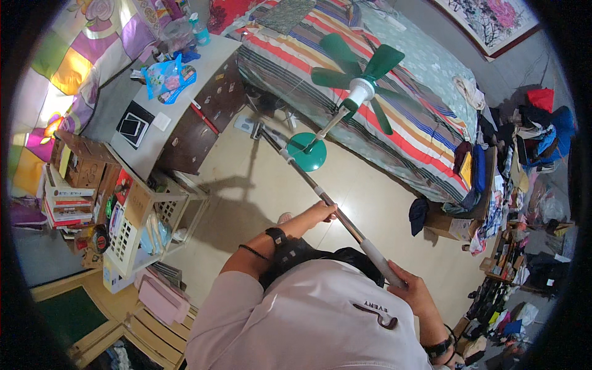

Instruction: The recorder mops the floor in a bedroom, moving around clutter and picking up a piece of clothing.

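A long metal pole (302,176) with a grey grip runs from my body toward the far left of the floor. A small flat head, like a flat mop's, sits at its far end, near the desk's foot. My left hand (322,213) is closed round the middle of the pole. Lower down, my right hand (407,287) wraps the grey grip (379,259). Just right of the pole stands a green fan (361,89) with uncaged blades, and its round green base (307,152) rests on the floor beside the pole.
A bed (394,132) with a striped cover lies beyond the fan. At left are a desk (142,157) with a tablet and bags, and a white basket rack (126,240). Clothes (493,191) and shelves of clutter line the right side. A pink box (161,296) sits lower left.
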A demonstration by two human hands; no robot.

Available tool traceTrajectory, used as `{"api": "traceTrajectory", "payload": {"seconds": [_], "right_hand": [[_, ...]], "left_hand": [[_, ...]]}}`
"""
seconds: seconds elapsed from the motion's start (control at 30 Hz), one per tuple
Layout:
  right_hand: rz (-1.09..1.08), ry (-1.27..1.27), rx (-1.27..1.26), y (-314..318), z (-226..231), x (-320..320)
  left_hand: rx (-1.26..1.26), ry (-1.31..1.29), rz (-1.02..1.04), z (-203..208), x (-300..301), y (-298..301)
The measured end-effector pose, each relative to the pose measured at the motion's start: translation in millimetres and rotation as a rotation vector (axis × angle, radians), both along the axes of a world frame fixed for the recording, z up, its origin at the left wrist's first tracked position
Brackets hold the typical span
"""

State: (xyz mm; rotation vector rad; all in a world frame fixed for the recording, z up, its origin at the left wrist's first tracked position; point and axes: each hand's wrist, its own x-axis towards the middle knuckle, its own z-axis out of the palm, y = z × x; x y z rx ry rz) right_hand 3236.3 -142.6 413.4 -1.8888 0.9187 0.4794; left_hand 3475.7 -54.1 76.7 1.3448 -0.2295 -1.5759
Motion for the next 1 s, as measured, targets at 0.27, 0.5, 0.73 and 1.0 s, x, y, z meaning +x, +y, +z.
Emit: {"api": "traceTrajectory", "payload": {"seconds": [0.27,0.5,0.73,1.0], "right_hand": [[0.03,-0.017,0.047,-2,-60,35],[-0.005,0.078,0.155,-31,3,25],[-0.056,0.273,0.186,-44,36,49],[0.272,-0.017,0.001,-16,-41,109]], "left_hand": [[0.038,-1.429,0.431,-82,38,-10],[-0.025,-1.063,-0.052,-5,7,6],[-0.074,-0.917,-0.064,39,8,26],[0.055,-1.161,-0.109,15,92,51]]}}
